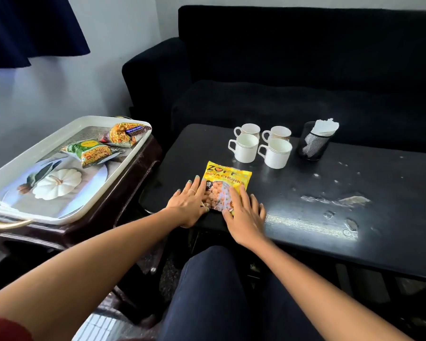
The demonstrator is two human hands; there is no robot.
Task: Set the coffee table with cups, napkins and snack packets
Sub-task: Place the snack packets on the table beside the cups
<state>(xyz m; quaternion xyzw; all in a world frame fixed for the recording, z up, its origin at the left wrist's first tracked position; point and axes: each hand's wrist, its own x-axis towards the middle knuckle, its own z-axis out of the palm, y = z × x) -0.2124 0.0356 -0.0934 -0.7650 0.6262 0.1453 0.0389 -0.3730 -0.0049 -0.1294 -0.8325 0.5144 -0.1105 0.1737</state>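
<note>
Under both hands: the yellow soya chunks packet (225, 184) lies flat near the front edge of the dark surface (330, 217).
Risk, slide: the packet looks slick; a sideways push from either hand could carry it past the near edge, just behind the wrists.
Risk, cups: four white cups (261, 145) stand grouped just beyond the fingertips; a forward shove of the packet could knock the nearest one.
Risk, remaining stock: two snack packets (106, 143) sit on the tray (47, 143), well apart to the left hand's side; a hasty reach could shift the tray on its small stand.
Left hand (188, 205): fingers straight and spread, resting on the packet's left side, gripping nothing.
Right hand (244, 214): fingers straight, laid flat over the packet's lower right corner.
Napkins: upright in the mesh holder (314, 142), beyond the cups.
</note>
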